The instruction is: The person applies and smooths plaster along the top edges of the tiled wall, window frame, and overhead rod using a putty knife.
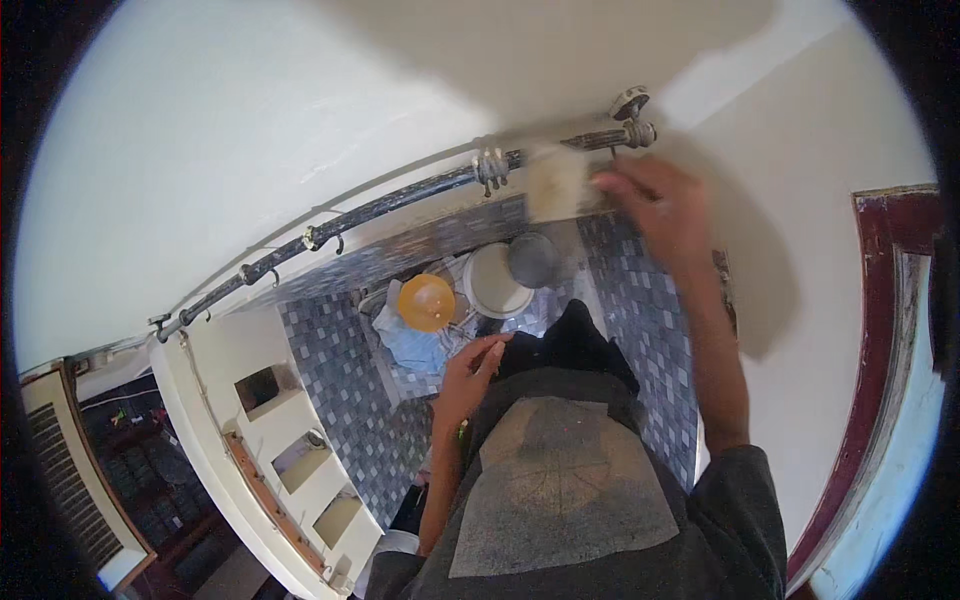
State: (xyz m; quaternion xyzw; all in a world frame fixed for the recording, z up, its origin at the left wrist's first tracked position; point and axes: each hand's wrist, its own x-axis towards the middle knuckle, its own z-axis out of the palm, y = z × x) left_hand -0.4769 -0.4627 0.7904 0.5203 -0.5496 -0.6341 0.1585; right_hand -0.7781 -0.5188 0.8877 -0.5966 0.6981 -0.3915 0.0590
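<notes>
My right hand is raised near the right end of a dark curtain pole. Its fingers are closed on the edge of a pale, squarish flat thing, too smeared by motion to name. That thing hangs just below the pole, in front of the wall. Lower down, my left hand rests beside my black clothing, its fingers loosely extended and nothing visible in them. Rings and small hooks sit along the pole.
Below stand a white bucket, a grey round container and an orange-yellow basin beside light blue sheeting. Grey tiles cover the lower walls. Wall niches are at left; a dark red door frame stands right.
</notes>
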